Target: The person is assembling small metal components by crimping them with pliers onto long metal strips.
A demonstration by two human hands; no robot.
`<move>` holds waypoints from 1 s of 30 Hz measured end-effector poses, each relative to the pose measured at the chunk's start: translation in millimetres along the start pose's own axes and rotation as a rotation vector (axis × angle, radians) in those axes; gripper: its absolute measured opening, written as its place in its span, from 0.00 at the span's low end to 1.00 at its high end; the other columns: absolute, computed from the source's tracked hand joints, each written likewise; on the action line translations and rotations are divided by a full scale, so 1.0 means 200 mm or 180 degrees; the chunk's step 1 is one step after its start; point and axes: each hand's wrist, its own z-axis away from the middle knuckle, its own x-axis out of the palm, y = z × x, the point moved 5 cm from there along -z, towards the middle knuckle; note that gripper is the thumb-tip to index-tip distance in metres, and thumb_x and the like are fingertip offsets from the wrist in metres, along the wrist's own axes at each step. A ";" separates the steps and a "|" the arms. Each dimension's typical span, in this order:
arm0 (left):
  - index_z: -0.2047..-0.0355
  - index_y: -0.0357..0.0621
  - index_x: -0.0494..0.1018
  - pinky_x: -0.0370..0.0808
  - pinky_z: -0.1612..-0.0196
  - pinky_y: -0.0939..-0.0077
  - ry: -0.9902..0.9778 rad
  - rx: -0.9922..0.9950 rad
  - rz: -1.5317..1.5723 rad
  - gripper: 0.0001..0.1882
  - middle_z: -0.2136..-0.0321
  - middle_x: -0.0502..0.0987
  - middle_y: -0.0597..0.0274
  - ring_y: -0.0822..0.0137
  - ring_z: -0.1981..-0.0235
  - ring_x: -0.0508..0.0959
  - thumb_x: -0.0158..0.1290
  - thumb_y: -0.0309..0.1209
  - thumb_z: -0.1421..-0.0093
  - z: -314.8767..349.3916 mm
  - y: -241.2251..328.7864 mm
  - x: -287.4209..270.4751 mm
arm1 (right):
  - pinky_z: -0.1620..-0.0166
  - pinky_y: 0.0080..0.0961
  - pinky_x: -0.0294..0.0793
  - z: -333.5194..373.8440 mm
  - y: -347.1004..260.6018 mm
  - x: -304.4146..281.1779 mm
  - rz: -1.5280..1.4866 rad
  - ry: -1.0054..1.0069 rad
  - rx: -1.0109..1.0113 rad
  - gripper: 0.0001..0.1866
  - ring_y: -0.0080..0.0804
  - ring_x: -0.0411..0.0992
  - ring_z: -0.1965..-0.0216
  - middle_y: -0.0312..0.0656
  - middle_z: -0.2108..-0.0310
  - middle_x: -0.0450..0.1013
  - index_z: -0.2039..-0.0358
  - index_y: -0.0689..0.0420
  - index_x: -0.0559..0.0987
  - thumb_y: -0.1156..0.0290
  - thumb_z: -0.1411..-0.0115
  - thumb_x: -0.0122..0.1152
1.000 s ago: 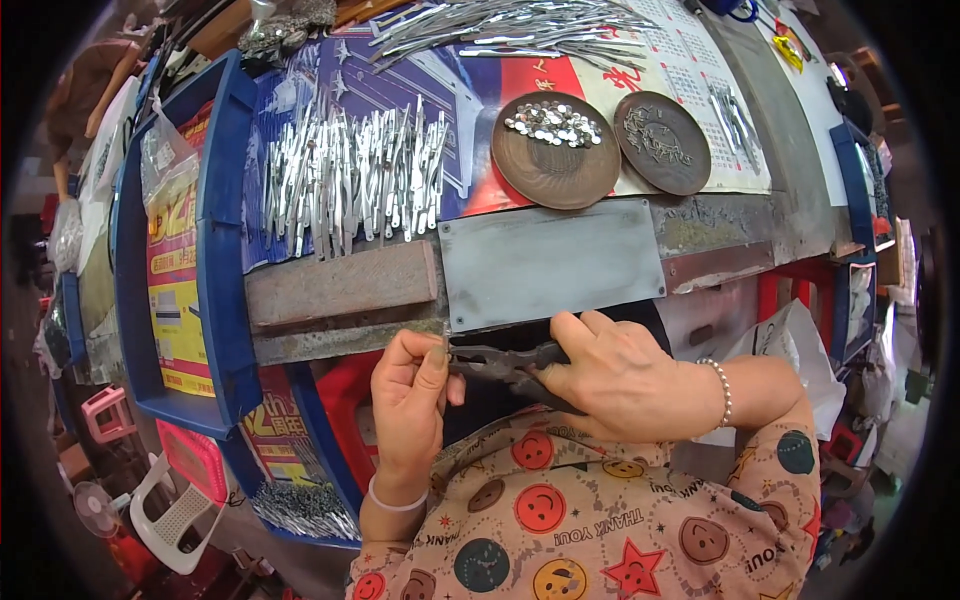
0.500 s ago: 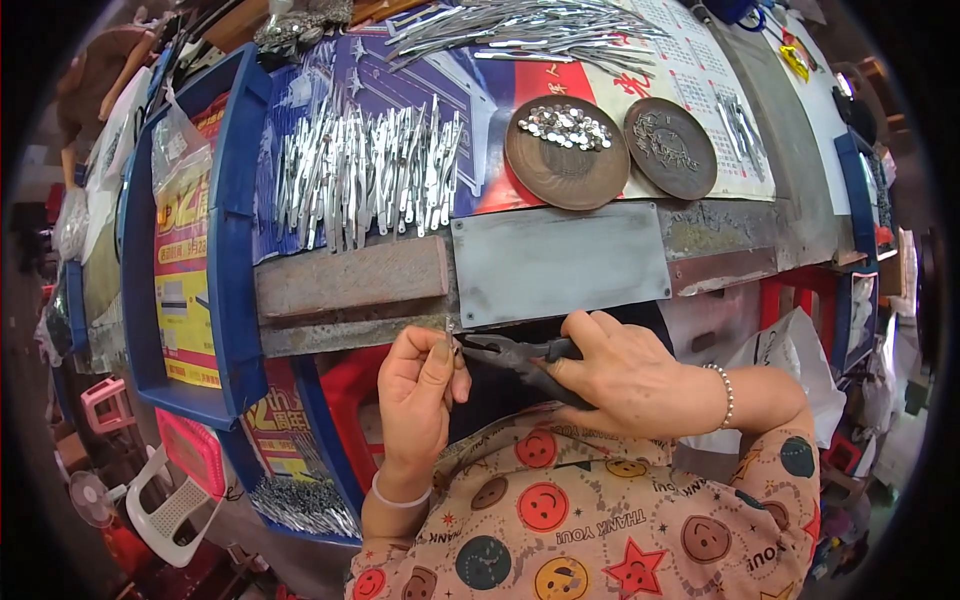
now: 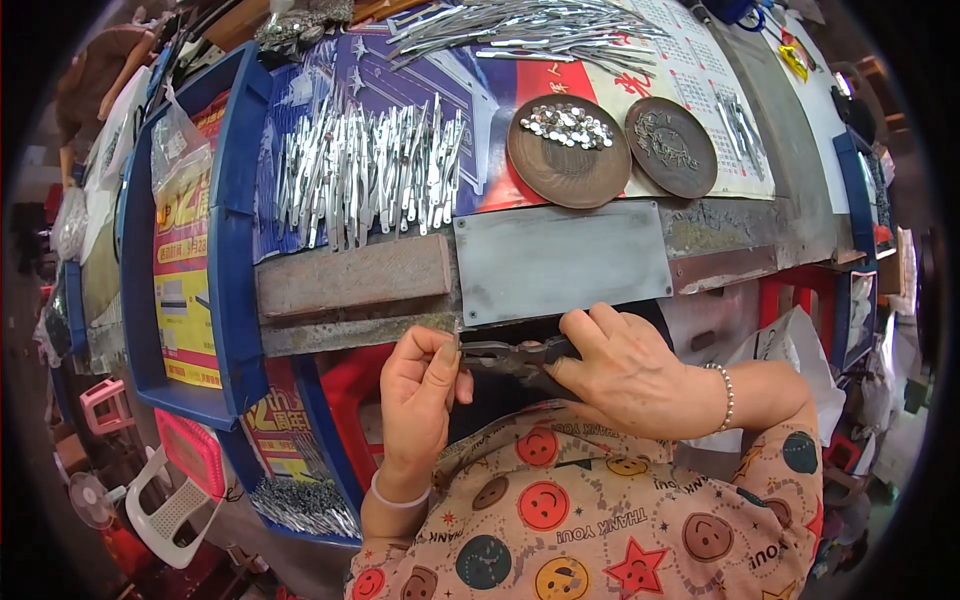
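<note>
One small metal piece (image 3: 457,337) sits pinched in the left hand (image 3: 418,405) near the grey plate (image 3: 565,265), and with the right hand (image 3: 632,378) wrapped round pliers (image 3: 535,353) whose nose seems to meet it, I judge this a gripping or bending step, calling next for steady alignment.

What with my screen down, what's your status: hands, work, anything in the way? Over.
Right hand gripping pliers. Left hand pinching small metal piece at the pliers' tip. No obstruction visible between them; grey plate just beyond.
</note>
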 end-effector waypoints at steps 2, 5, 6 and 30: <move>0.66 0.39 0.68 0.67 0.76 0.83 0.0021 0.0006 -0.0020 0.04 0.75 0.68 0.68 0.77 0.80 0.66 0.49 0.26 0.34 0.00 0.00 0.00 | 0.71 0.25 0.67 0.00 -0.01 0.01 0.0074 0.0113 0.0001 0.10 0.33 0.65 0.69 0.42 0.69 0.60 0.78 0.55 0.75 0.68 0.63 0.65; 0.66 0.38 0.68 0.67 0.76 0.84 0.0107 0.0058 -0.0043 0.05 0.75 0.68 0.67 0.77 0.80 0.66 0.50 0.26 0.34 0.00 -0.01 -0.01 | 0.72 0.27 0.67 -0.01 -0.01 0.02 -0.0042 -0.0112 0.0091 0.10 0.36 0.66 0.69 0.44 0.69 0.61 0.77 0.57 0.76 0.67 0.59 0.66; 0.66 0.38 0.68 0.67 0.76 0.84 0.0149 0.0101 -0.0041 0.05 0.75 0.68 0.67 0.77 0.80 0.66 0.50 0.26 0.34 0.00 -0.01 -0.01 | 0.72 0.27 0.67 -0.01 -0.01 0.02 -0.0037 -0.0115 0.0111 0.10 0.36 0.66 0.69 0.44 0.69 0.61 0.77 0.57 0.76 0.67 0.59 0.66; 0.53 0.32 0.70 0.63 0.80 0.87 -0.1095 -0.1266 0.1593 0.14 0.72 0.74 0.59 0.79 0.84 0.66 0.47 0.31 0.32 0.30 -0.06 0.10 | 0.62 0.23 0.64 -0.02 -0.04 0.08 -0.3725 0.0563 0.0930 0.12 0.24 0.65 0.64 0.38 0.65 0.65 0.64 0.62 0.77 0.69 0.45 0.64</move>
